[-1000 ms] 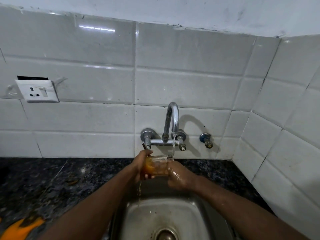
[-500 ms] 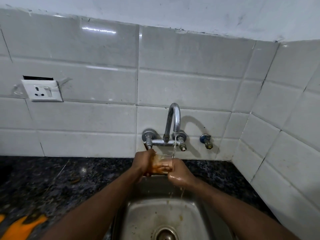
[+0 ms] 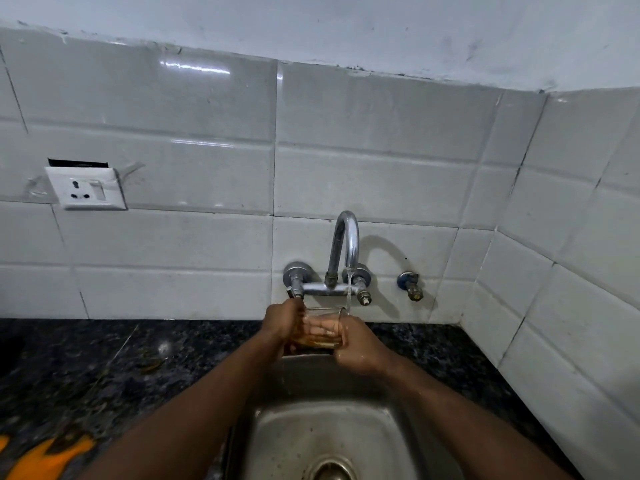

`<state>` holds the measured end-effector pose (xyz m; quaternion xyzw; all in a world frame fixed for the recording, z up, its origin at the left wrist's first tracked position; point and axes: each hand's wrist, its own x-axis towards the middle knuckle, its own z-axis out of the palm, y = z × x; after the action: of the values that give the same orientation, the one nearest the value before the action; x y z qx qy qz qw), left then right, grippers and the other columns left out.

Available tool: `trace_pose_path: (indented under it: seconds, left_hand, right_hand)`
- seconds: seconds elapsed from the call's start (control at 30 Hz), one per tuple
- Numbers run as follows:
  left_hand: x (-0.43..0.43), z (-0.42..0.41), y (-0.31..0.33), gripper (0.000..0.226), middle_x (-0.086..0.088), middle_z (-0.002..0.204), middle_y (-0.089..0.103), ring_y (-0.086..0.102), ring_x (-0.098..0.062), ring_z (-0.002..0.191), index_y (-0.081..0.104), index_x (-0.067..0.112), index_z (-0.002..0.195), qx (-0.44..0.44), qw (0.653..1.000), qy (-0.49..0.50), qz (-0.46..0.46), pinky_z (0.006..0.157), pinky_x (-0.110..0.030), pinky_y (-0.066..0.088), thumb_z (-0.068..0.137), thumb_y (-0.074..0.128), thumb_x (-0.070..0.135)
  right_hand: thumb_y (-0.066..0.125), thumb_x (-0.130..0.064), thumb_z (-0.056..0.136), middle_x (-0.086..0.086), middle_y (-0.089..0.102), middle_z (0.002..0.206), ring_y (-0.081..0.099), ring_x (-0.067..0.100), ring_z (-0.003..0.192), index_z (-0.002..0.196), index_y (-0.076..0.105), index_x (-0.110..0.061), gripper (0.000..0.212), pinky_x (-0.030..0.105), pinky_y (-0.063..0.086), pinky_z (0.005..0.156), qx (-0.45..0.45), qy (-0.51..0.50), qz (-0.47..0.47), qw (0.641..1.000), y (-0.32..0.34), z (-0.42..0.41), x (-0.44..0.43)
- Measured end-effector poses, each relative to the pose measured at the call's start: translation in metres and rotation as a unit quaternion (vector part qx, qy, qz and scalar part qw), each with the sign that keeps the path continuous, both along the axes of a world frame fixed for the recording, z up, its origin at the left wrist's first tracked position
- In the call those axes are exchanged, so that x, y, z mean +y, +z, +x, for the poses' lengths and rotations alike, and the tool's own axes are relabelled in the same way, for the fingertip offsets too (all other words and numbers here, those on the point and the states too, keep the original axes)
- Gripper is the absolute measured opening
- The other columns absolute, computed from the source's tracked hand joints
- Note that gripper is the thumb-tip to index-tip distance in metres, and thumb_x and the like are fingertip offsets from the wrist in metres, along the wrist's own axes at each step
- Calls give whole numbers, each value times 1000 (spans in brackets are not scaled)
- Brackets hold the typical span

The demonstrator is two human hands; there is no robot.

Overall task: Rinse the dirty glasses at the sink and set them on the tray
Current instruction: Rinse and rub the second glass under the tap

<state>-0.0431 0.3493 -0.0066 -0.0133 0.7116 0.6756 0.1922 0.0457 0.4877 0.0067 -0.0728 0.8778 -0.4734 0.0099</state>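
A clear drinking glass (image 3: 320, 327) with brownish liquid at its bottom is held upright over the back of the steel sink (image 3: 391, 445). My left hand (image 3: 282, 320) grips its left side. My right hand (image 3: 356, 341) wraps round its right side, and fingers show through the glass wall. Water runs from the chrome tap (image 3: 344, 251) in a thin stream onto the glass's right rim. No tray is in view.
Dark speckled granite counter (image 3: 138, 368) surrounds the sink, with an orange object (image 3: 45, 452) at the lower left edge. A white wall socket (image 3: 86, 188) sits on the tiled wall at left. A small valve (image 3: 410, 285) sticks out right of the tap.
The glass was tipped and pouring brown liquid into the sink a second ago; it now stands upright under the stream. Both hands have stayed on it and risen slightly.
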Motion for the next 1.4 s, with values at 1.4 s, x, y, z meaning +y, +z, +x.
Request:
trace_pose_path:
  seconds: [1.4]
  left_hand:
    - [0, 4, -1, 36, -11, 71, 70, 57, -23, 52, 58, 3, 100, -57, 996, -75, -6, 40, -21, 34, 96, 41, 34]
  right_hand:
    - [66, 1, 79, -2, 71, 113, 67, 9, 104, 113, 69, -23, 41, 32, 57, 89, 59, 37, 235, 970, -18, -14, 17]
